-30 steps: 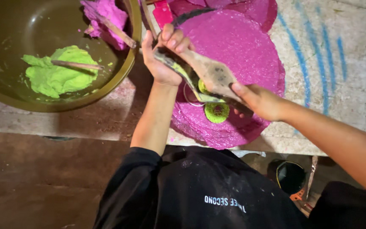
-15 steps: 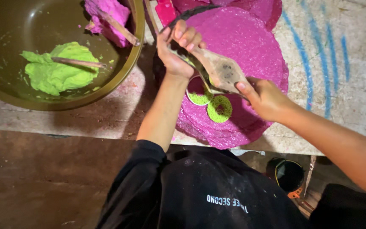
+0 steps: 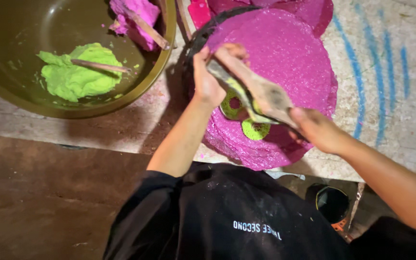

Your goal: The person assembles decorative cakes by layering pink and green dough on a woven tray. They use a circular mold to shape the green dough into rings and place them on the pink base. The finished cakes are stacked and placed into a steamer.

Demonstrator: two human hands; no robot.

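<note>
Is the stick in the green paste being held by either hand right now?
No, the stick lies alone in the green paste inside the bowl, while both hands are over the pink disc.

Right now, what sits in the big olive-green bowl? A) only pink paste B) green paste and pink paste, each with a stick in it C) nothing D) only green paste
B: the olive-green bowl holds a lump of green paste with a stick lying on it, and a lump of pink paste near the rim with another stick across it.
</note>
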